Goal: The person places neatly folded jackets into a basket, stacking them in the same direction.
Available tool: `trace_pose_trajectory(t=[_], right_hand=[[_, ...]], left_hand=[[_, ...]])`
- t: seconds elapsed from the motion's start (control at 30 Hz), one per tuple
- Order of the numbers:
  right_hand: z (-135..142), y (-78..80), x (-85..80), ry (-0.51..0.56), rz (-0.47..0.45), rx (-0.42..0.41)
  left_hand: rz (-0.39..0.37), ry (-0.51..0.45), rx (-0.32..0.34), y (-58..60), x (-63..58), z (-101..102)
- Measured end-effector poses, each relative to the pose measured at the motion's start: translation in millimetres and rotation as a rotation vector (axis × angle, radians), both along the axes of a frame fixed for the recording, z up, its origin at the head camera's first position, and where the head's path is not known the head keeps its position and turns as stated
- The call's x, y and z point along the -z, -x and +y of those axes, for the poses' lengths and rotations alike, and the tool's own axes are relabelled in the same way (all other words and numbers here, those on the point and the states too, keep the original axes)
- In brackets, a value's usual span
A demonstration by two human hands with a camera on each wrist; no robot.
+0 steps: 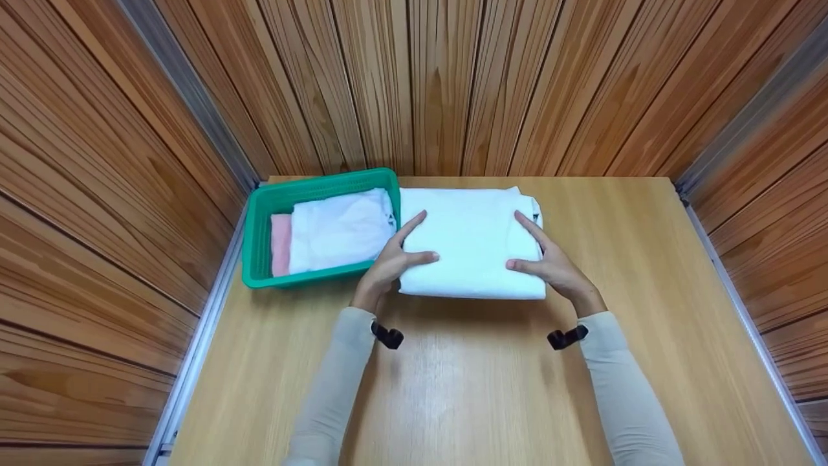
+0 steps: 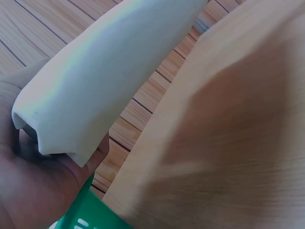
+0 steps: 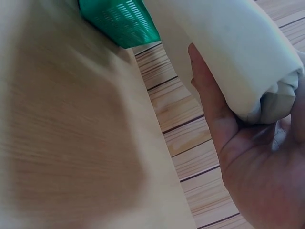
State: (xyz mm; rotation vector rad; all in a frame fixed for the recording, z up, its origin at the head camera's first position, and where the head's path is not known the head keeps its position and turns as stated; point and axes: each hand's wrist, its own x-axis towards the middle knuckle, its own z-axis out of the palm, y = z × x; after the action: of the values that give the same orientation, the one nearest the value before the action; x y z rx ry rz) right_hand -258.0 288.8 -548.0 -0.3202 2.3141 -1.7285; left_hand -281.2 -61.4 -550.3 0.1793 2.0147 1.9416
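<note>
A thick folded white cloth (image 1: 472, 243) is held level above the table, its shadow falling below it. My left hand (image 1: 389, 262) grips its left side, with the thumb and a finger on top and other fingers underneath. On the opposite side, my right hand (image 1: 559, 266) holds it in the same way. In the left wrist view the rounded fold of the cloth (image 2: 109, 76) rests in the left hand (image 2: 38, 191). The right wrist view has the right hand (image 3: 257, 171) around the other end, where tucked layers show.
A green plastic basket (image 1: 257, 249) stands on the table at the back left, beside the cloth's left edge. Inside lie a folded white cloth (image 1: 343, 230) and a pink cloth (image 1: 281, 243). Wood-panelled walls (image 1: 440, 84) enclose the wooden table (image 1: 479, 401) at the back and sides.
</note>
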Motion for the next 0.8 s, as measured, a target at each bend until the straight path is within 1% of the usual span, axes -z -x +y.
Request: trace_pose_trajectory(t=[0.2, 0.4, 0.57, 0.7, 0.8], right_hand=[[-11, 6.3, -2.5, -0.004, -0.016, -0.009], [-22, 10.9, -5.1, -0.002, -0.018, -0.026], [-31, 15.5, -8.7, 0.012, 0.005, -0.045], [-39, 19.4, -11.1, 0.015, 0.038, -0.073], [-44, 22.3, -11.8, 0.009, 0.039, -0.082]], left_hand=[[-0.023, -0.005, -0.03, 0.2, -2.9, -11], [-0.042, -0.013, -0.042, 0.7, -4.3, -23], [-0.024, -0.05, -0.049, 0.9, -5.8, -32], [-0.034, -0.081, -0.053, 2.0, -6.0, -40], [-0.037, -0.076, -0.06, 2.9, -6.2, -45]])
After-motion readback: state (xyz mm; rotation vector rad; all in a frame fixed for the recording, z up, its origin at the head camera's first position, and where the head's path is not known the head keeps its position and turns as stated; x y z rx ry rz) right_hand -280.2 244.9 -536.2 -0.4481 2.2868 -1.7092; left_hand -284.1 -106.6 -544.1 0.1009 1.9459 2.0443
